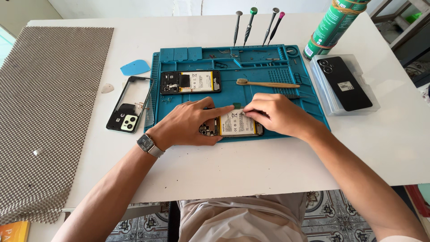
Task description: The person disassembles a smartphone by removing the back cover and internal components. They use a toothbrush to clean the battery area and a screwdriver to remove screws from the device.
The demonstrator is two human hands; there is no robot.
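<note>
An opened phone (pixel 233 124), its white, yellow-edged battery exposed, lies at the near edge of a blue, ribbed rubber mat (pixel 313 105) on the white surface (pixel 224 170). The left hand (pixel 186 123) rests flat on the phone's left end, forefinger stretched along its far edge. The right hand (pixel 273 114) curls over the right end, fingertips pinched together at the battery's far corner; what they pinch is hidden. Farther off lies a second opened phone (pixel 190 82) and a bamboo toothbrush (pixel 267 84). Left of the mat sits a black frame (pixel 129 109); right, a dark phone (pixel 345 84) on a clear plastic box.
</note>
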